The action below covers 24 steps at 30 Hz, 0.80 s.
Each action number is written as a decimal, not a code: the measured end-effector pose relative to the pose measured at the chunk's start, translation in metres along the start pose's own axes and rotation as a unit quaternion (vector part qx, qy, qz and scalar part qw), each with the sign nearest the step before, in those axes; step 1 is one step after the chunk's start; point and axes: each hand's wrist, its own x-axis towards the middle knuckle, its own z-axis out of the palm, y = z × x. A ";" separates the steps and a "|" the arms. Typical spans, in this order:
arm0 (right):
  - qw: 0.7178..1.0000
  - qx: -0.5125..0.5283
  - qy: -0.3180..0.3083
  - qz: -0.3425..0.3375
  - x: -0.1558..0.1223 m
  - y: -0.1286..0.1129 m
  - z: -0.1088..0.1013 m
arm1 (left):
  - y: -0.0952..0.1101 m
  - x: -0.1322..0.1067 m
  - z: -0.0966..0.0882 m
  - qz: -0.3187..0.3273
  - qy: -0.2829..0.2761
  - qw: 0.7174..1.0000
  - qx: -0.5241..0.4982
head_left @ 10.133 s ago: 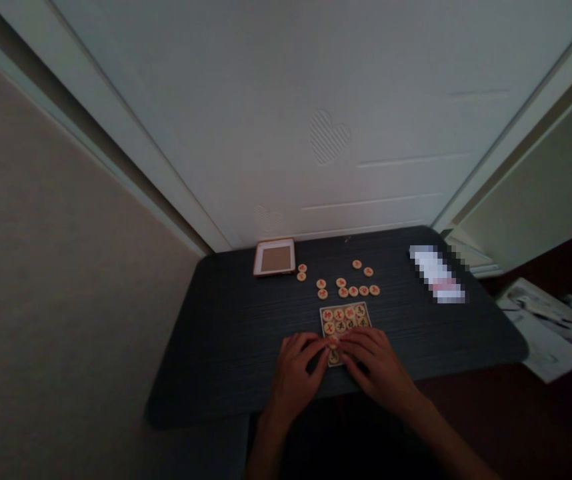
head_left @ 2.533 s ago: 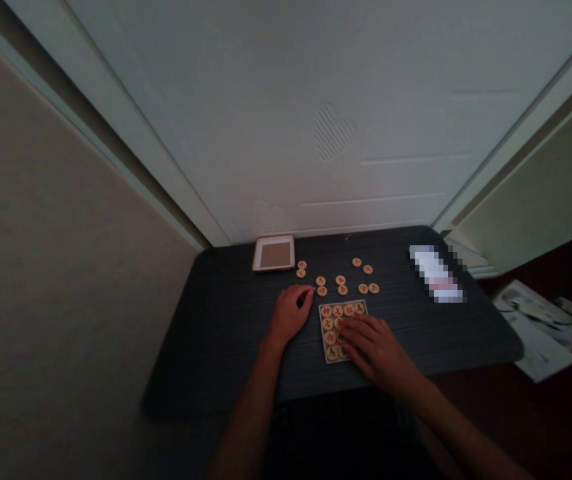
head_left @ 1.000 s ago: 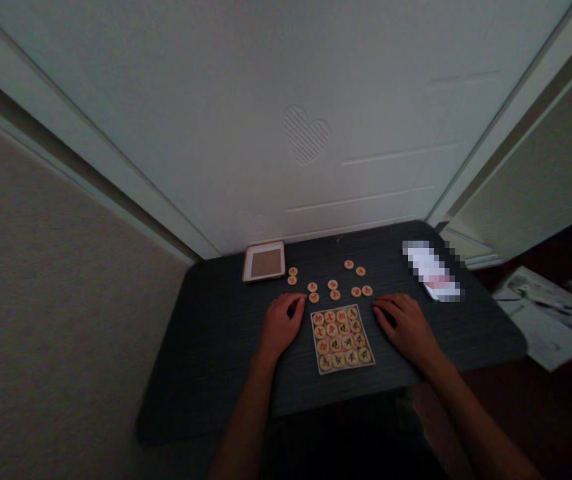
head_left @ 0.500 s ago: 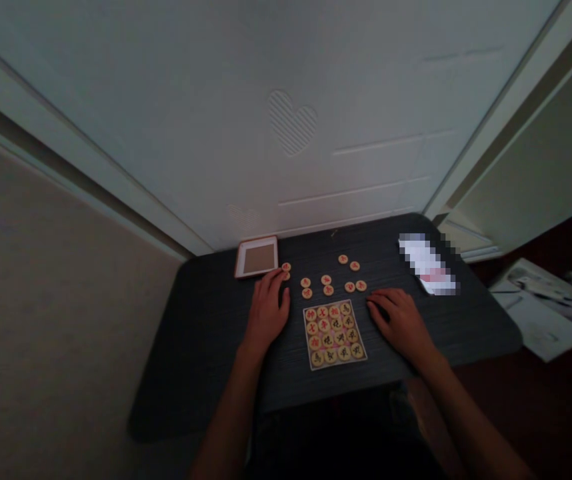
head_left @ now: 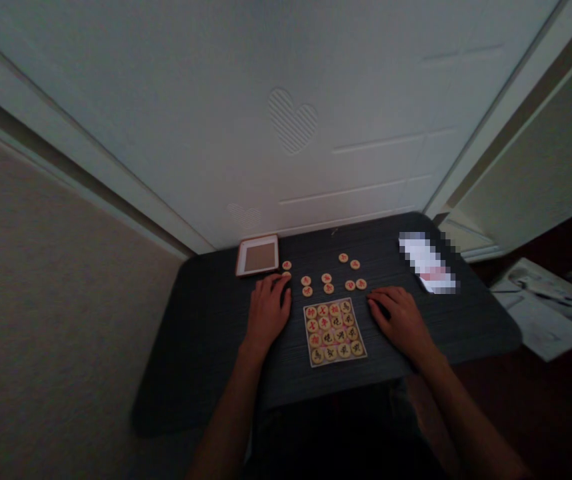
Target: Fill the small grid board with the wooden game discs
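Observation:
A small square tray (head_left: 311, 361) lies on the dark table (head_left: 206, 347), filled with several round wooden chess discs (head_left: 333, 330) marked in red or black. My left hand (head_left: 267, 310) rests palm down left of the tray, fingers stretched out, its fingertips at a loose disc (head_left: 287, 275). My right hand (head_left: 400, 319) lies flat to the right of the tray, fingers apart, holding nothing. Several more loose discs (head_left: 328, 283) lie scattered just beyond the tray.
An open shallow box lid (head_left: 258, 256) sits at the back left of the table. A blurred white packet (head_left: 429, 263) lies at the back right. A white door panel (head_left: 291, 120) rises behind the table. Papers (head_left: 541, 313) lie on the floor to the right.
Over the last second my left hand moved forward to the loose discs near the lid, then drew back slightly. My right hand stayed flat beside the tray. The view shifted a little.

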 end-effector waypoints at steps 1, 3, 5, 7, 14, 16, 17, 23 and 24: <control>1.000 0.001 0.001 -0.001 0.000 0.000 0.000 | 0.000 0.000 0.000 -0.002 -0.001 1.000 0.002; 1.000 0.002 0.005 -0.002 0.000 0.000 0.000 | -0.001 -0.003 0.000 -0.007 0.001 1.000 -0.002; 1.000 0.002 0.006 0.001 0.000 0.000 0.001 | -0.001 -0.006 -0.001 -0.009 -0.001 1.000 -0.015; 1.000 0.002 0.004 0.004 0.000 0.000 0.000 | -0.002 -0.008 -0.001 -0.009 -0.007 1.000 -0.025; 1.000 0.009 0.002 0.008 0.001 0.002 0.000 | 0.003 -0.010 -0.005 -0.015 -0.027 0.999 -0.011; 1.000 0.012 0.004 0.006 0.001 0.002 0.001 | 0.004 -0.011 -0.006 -0.010 -0.029 0.999 -0.012; 1.000 0.013 0.005 0.005 0.001 0.002 0.001 | 0.004 -0.011 -0.007 -0.007 -0.030 0.999 -0.014; 1.000 0.015 0.016 0.002 0.000 0.001 0.000 | 0.005 -0.016 -0.006 -0.005 -0.011 0.999 -0.031; 1.000 0.015 0.015 0.002 0.001 0.001 0.000 | 0.006 -0.016 -0.005 -0.012 -0.005 0.999 -0.029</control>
